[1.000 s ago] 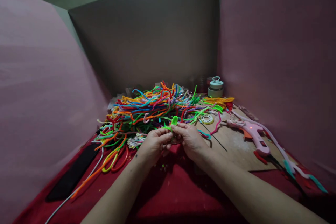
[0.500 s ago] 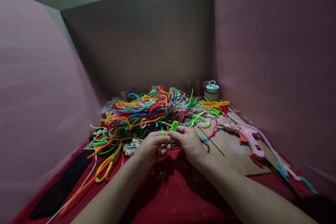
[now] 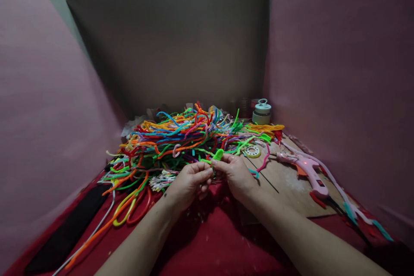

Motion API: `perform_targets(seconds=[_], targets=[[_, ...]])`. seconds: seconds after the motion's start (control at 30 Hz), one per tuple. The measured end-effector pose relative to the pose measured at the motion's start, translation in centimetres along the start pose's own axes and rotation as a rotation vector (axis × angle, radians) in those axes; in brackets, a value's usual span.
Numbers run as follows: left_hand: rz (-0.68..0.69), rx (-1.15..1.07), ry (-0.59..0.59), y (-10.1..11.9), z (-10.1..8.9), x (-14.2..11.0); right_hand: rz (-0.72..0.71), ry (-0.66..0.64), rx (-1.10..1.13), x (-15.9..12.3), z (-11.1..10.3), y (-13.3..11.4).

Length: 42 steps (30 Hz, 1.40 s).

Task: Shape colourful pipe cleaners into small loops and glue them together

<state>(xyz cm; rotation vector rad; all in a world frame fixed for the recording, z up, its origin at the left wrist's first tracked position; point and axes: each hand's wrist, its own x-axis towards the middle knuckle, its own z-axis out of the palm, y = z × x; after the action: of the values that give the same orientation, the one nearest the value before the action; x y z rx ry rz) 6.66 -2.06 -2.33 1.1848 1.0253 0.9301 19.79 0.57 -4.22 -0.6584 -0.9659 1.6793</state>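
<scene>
Bright green pipe cleaner (image 3: 219, 154), bent into a small rounded leaf-like loop, sticks up from between my fingertips. My right hand (image 3: 233, 174) pinches it between thumb and forefinger. My left hand (image 3: 191, 180) is closed beside it, its thumb and forefinger on a thin green end of the same piece. The two hands meet at the fingertips above the red cloth. Just behind them lies a big heap of many-coloured pipe cleaners (image 3: 174, 136). The fingers hide the lower part of the green piece.
A pink glue gun (image 3: 307, 170) with a lit red light lies on a brown board (image 3: 291, 198) at the right. Near it are a roll of tape (image 3: 252, 151) and a pale green lidded container (image 3: 261, 113). A black strip (image 3: 69, 228) lies left on the red cloth (image 3: 207, 250). Pink panels flank the table.
The green loop has tipped to the right between my fingertips. My hands stay together in nearly the same place, and the view has shifted slightly.
</scene>
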Motion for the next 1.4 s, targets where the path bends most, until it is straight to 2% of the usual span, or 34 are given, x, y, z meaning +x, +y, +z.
perform_targets(seconds=[0.17, 0.27, 0.5, 0.63, 0.8, 0.97, 1.17, 1.27, 1.4], targets=[[0.256, 0.417, 0.115, 0.4, 0.6, -0.3, 0.069, 0.009, 0.119, -0.1, 0.1, 0.1], [0.278, 0.478, 0.135, 0.4, 0.6, -0.3, 0.066, 0.007, 0.109, -0.2, 0.1, -0.1], [0.23, 0.309, 0.175, 1.0, 0.4, -0.4, 0.012, -0.013, -0.06, -0.4, 0.4, -0.6], [0.214, 0.217, 0.171, 1.0, 0.5, -0.4, 0.015, -0.009, -0.063, -0.6, 0.7, -0.7], [0.224, 0.222, 0.195, 0.9, 0.2, -0.3, 0.023, 0.0, -0.056, -0.6, 0.7, -1.1], [0.191, 0.231, 0.169, 1.0, 0.1, -0.5, -0.053, 0.054, -0.137, -0.4, 0.4, -1.3], [0.203, 0.239, 0.191, 1.0, 0.3, -0.6, -0.08, 0.067, -0.201, -0.5, 0.3, -1.3], [0.157, 0.195, 0.193, 0.7, 0.1, -0.4, -0.106, 0.086, -0.209, -0.7, 0.3, -1.3], [0.126, 0.084, 0.164, 0.2, -0.4, -0.3, -0.082, 0.028, -0.173, -0.7, 0.3, -1.0]])
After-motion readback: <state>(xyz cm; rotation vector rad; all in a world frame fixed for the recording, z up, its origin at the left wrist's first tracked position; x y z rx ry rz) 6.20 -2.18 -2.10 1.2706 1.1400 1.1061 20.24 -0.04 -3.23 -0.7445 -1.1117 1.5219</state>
